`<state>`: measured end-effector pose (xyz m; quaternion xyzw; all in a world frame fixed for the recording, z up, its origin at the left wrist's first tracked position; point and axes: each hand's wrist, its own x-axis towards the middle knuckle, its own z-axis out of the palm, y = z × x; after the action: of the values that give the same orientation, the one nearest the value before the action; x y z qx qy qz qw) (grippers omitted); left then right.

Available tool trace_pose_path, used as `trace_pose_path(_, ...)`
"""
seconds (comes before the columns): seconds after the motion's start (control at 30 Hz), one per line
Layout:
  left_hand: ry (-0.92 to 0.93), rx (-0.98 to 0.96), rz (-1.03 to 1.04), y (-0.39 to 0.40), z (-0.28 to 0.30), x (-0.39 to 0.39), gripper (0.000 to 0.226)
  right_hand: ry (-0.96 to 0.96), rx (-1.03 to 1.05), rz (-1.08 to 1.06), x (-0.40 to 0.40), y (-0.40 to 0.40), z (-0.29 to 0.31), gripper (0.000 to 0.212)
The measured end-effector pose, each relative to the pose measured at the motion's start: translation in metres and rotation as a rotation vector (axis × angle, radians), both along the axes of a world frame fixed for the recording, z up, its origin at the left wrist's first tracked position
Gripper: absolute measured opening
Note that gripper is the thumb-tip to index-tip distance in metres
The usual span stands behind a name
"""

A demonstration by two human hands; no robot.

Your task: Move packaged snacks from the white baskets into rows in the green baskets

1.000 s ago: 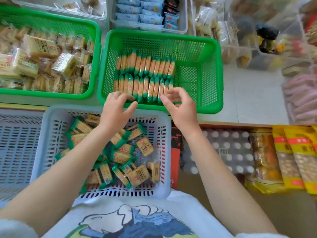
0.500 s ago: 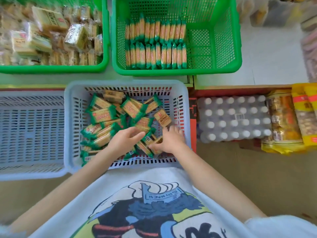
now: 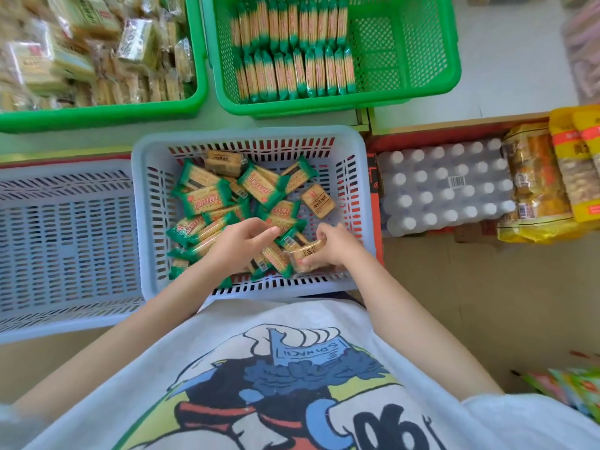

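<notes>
- Overhead, both hands reach into the white basket point(image 3: 363, 177) of loose snack packs point(image 3: 207, 199).
- Right hand point(image 3: 334, 245) fingers pinch a tan pack point(image 3: 305, 254); left hand point(image 3: 240, 241) fingers hang loosely curled over the heap.
- Green basket point(image 3: 422, 92) on the pale table point(image 3: 506, 79) holds two rows.

The white T-shirt point(image 3: 292, 368) carries the word "SPINACH" on a drawn blue can, and lower the large number "06". The green snack packets point(image 3: 204, 198) have red Chinese characters, probably too blurred to read. A barcode label point(image 3: 456, 181) sits on the bottle pack point(image 3: 444, 186).
</notes>
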<state>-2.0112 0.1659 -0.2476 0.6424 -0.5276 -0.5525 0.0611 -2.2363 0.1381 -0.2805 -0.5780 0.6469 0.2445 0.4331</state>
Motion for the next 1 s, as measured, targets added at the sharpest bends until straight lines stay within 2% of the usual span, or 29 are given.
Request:
trace_pose_path(0.13, 0.031, 0.006, 0.019, -0.002, 0.007, 0.003, 0.041, -0.113, -0.026, -0.115, -0.010, 0.010, 0.010, 0.050)
trace_pose_path(0.27, 0.113, 0.067, 0.090, -0.008, 0.016, -0.002, 0.036, -0.407, -0.117, -0.468, -0.010, 0.013, 0.039, 0.047)
trace_pose_path(0.33, 0.285, 0.205, 0.183, -0.014, 0.024, -0.008, 0.047, -0.594, -0.117, -0.572, -0.007, 0.010, 0.058, 0.048)
trace_pose_path(0.4, 0.489, 0.349, 0.263, -0.020, 0.030, -0.014, 0.063, -0.771, -0.081, -0.646, -0.001, 0.007, 0.077, 0.036)
trace_pose_path(0.43, 0.578, 0.384, 0.285, -0.022, 0.033, -0.016, 0.064, -0.822, -0.070, -0.651, 0.002, 0.005, 0.086, 0.030)
trace_pose_path(0.53, 0.758, 0.400, 0.355, -0.027, 0.048, -0.023, 0.047, -0.870, -0.084, -0.635, 0.012, -0.001, 0.099, 0.034)
trace_pose_path(0.6, 0.797, 0.389, 0.403, -0.030, 0.051, -0.023, 0.040, -0.881, -0.093, -0.630, 0.016, -0.005, 0.099, 0.037)
trace_pose_path(0.67, 0.805, 0.356, 0.466, -0.033, 0.049, -0.018, 0.039, -0.917, -0.101, -0.688, 0.015, -0.013, 0.097, 0.030)
trace_pose_path(0.73, 0.775, 0.327, 0.551, -0.035, 0.044, -0.010, 0.041, -0.895, -0.171, -0.832, 0.011, -0.025, 0.093, 0.019)
trace_pose_path(0.8, 0.738, 0.303, 0.628, -0.033, 0.039, -0.003, 0.035, -0.725, -0.275, -0.912, 0.001, -0.040, 0.080, 0.012)
trace_pose_path(0.9, 0.700, 0.293, 0.736, -0.027, 0.028, 0.004, 0.031, -0.447, -0.318, -0.785, -0.010, -0.057, 0.045, 0.007)
trace_pose_path(1.0, 0.681, 0.293, 0.842, -0.019, 0.018, 0.006, 0.027, -0.306, -0.275, -0.556, -0.002, -0.070, 0.019, 0.031)
